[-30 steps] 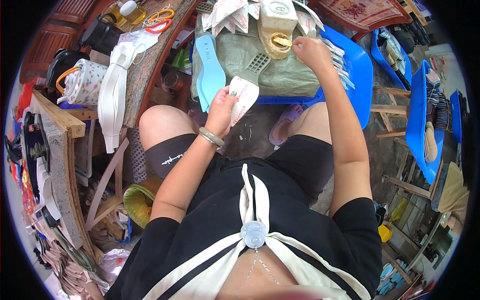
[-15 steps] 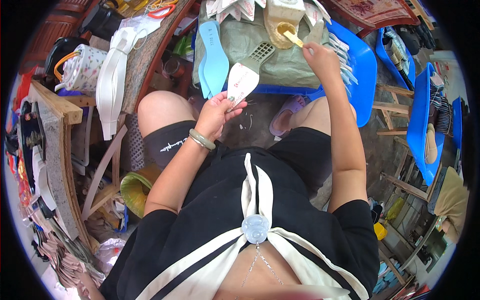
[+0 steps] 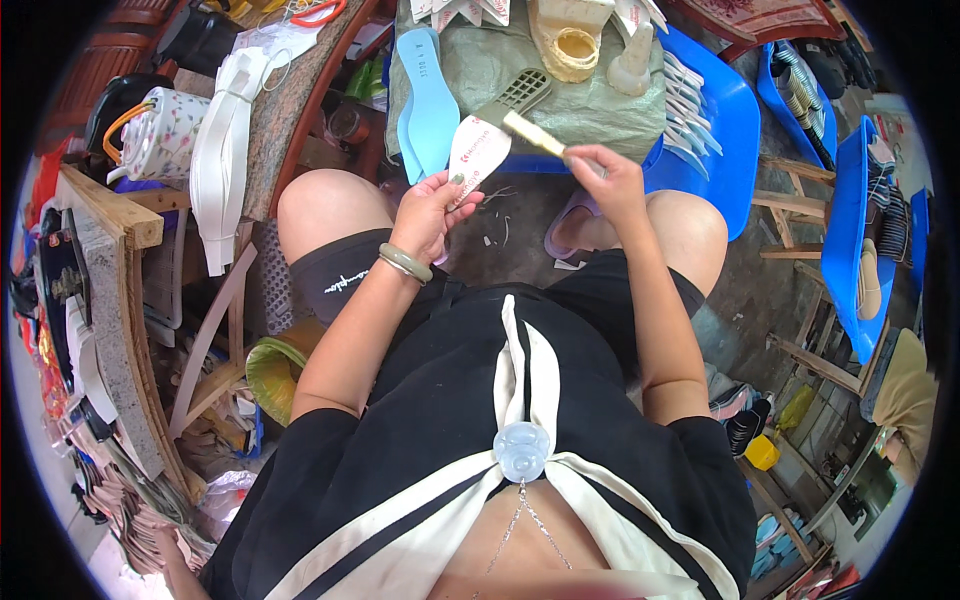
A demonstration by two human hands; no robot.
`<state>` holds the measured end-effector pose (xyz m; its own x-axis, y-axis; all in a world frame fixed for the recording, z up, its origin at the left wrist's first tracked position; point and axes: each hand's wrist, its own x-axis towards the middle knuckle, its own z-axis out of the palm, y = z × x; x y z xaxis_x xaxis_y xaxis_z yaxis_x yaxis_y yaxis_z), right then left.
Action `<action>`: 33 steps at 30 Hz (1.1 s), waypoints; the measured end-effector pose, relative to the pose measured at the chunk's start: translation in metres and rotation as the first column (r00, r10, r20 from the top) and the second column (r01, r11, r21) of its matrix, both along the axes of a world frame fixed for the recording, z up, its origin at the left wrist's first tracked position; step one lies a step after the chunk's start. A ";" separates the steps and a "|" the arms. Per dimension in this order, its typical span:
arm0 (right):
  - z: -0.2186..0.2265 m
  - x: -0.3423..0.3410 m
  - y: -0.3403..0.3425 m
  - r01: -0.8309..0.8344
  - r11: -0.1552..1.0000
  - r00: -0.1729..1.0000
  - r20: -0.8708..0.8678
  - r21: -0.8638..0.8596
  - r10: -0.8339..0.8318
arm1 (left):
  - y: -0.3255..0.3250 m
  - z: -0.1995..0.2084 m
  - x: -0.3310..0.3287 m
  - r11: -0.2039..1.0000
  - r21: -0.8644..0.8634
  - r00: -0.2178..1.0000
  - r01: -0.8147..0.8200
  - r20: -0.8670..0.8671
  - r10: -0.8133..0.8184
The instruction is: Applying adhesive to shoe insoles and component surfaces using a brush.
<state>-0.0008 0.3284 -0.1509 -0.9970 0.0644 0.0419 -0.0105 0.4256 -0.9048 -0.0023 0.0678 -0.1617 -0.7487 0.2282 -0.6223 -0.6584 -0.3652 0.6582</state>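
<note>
My left hand (image 3: 430,212) pinches one end of a shoe insole (image 3: 480,150), white with red print and with a grey-green lattice section at its far end. In my right hand (image 3: 610,180) is a small pale brush (image 3: 537,134), its tip on or just over the insole near the lattice; contact cannot be made out. Beyond my hands stands a crusted cream-coloured pot (image 3: 572,62) with a round opening. Light blue insoles (image 3: 428,110) lie stacked left of the held one, on a green-grey covered work surface (image 3: 475,62).
Right of the pot stands a pale, tapered object (image 3: 632,65). A blue tray (image 3: 735,120) holds several fanned insoles (image 3: 688,105). More white-and-red pieces (image 3: 470,12) lie at the far edge. A stone-topped table (image 3: 300,115) on the left carries white strips (image 3: 225,150).
My right hand has brought the brush from the pot's opening down and left to the insole. My left hand keeps its hold on the insole, shifted slightly.
</note>
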 end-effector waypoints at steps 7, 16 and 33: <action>-0.024 -0.033 0.017 0.197 0.979 0.980 -0.032 0.055 -0.195 | -0.006 -0.002 -0.005 0.999 -0.047 1.000 0.005 -0.016 -0.005; -0.019 -0.073 0.023 0.272 0.915 0.961 -0.129 0.298 -0.243 | -0.005 0.008 -0.012 0.889 -0.455 0.930 0.053 -0.302 -0.210; 0.047 -0.026 -0.012 -0.116 0.972 0.993 0.010 0.202 0.117 | 0.005 0.010 0.006 0.450 -0.860 0.629 -0.240 -0.491 -0.603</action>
